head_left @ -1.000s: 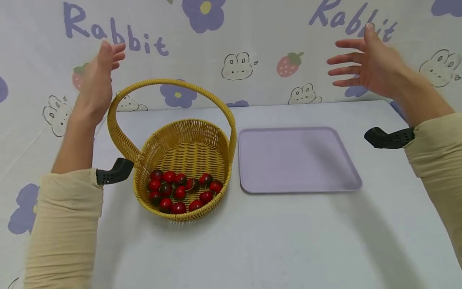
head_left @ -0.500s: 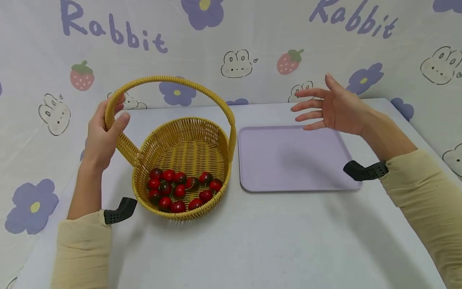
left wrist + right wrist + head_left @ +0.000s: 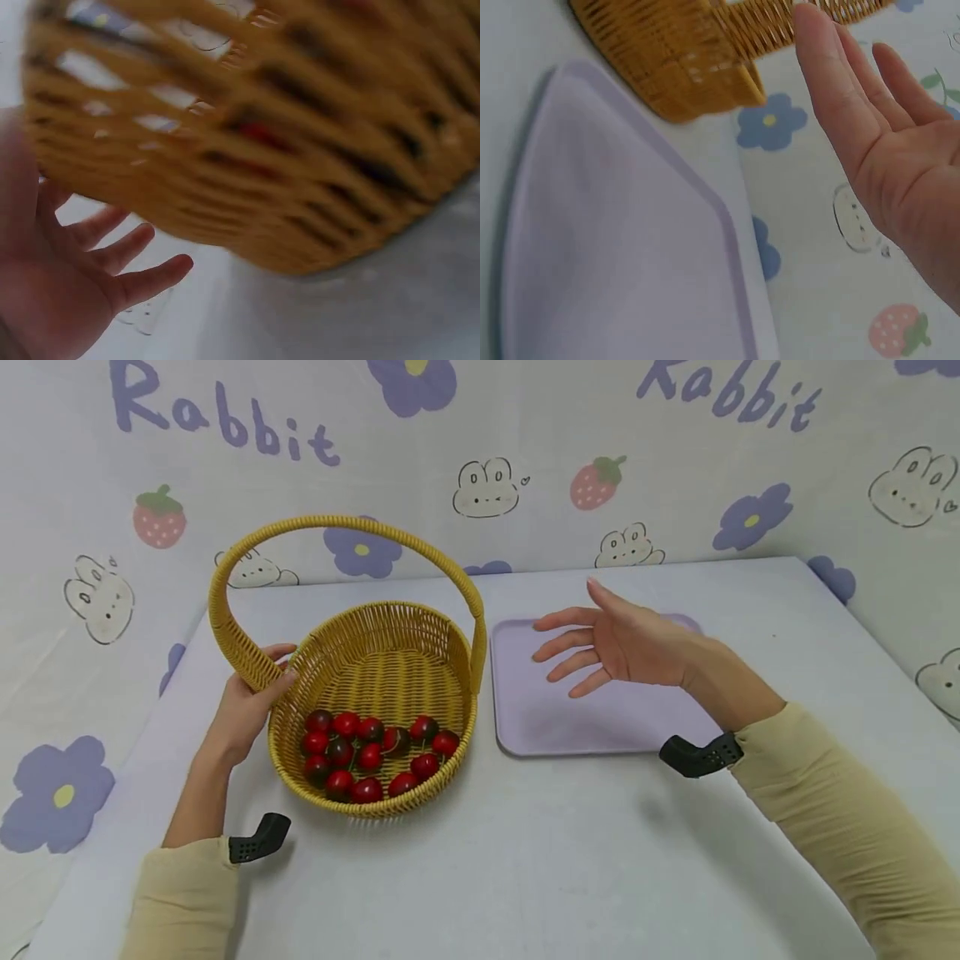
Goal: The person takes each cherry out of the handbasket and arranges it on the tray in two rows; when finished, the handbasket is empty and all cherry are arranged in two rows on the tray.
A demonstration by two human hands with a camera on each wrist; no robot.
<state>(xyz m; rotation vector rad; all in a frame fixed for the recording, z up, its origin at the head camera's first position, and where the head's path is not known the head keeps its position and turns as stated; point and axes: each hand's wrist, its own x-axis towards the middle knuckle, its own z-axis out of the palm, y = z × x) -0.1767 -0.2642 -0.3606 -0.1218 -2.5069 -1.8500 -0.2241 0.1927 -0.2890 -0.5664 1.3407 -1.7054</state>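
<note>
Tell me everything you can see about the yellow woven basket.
The round golden-yellow woven wicker-look basket has an openwork wall and a tall wrapped handle arching over it. It appears to stand upright on the white-covered table, left of the lavender rectangular tray. Glossy bright-red and dark-red round cherries, some with stems, lie inside toward its near side. The person's bare left hand is at the handle's left base; whether it touches is unclear.

The basket looks rough and cane-woven; cherries inside it, smooth and glossy; the tray right of it, smooth matt plastic; the backdrop behind it, matt cloth.
</note>
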